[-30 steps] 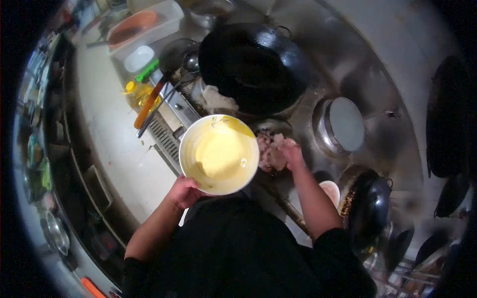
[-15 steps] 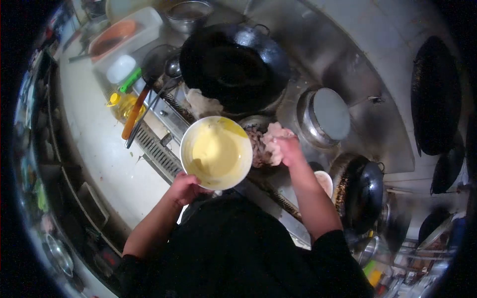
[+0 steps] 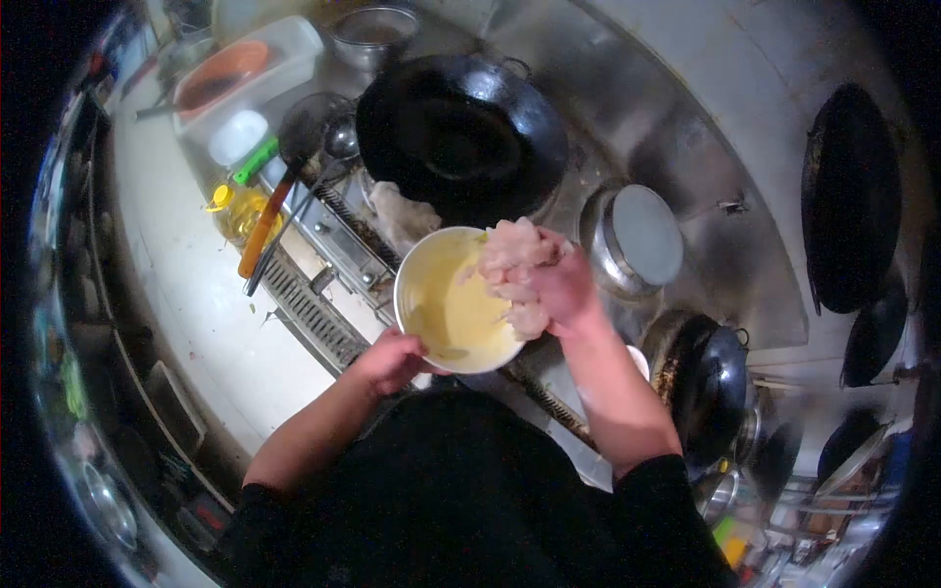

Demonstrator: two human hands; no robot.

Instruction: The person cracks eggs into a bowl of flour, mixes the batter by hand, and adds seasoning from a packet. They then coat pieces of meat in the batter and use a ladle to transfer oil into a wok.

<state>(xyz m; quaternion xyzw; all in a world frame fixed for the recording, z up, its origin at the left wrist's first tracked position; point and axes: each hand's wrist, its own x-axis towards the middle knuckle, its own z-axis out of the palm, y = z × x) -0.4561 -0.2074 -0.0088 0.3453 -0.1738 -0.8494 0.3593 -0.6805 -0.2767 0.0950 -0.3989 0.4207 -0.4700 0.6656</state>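
My left hand (image 3: 392, 361) grips the lower left rim of a white bowl (image 3: 408, 284), tilted toward me. A pale yellow batter-like liquid (image 3: 456, 309) coats the inside of the bowl. In my right hand (image 3: 567, 292) is a clump of pale pink raw meat pieces (image 3: 518, 260), held over the bowl's right side and covering part of its rim. The fingers wrap round the meat from the right. Just beyond the bowl stands a large black wok (image 3: 461, 142), and a crumpled greyish cloth (image 3: 402, 216) lies between them.
A metal pot with a pale lid (image 3: 647, 235) stands to the right, near a second wok (image 3: 711, 377). On the left are an oil bottle (image 3: 235, 214), a ladle (image 3: 341, 139) and a wooden-handled tool (image 3: 260, 240). A metal bowl (image 3: 374, 34) sits at the back.
My right hand has brought the meat left and over the bowl. The bowl has shifted right toward it, with my left hand still on its rim.
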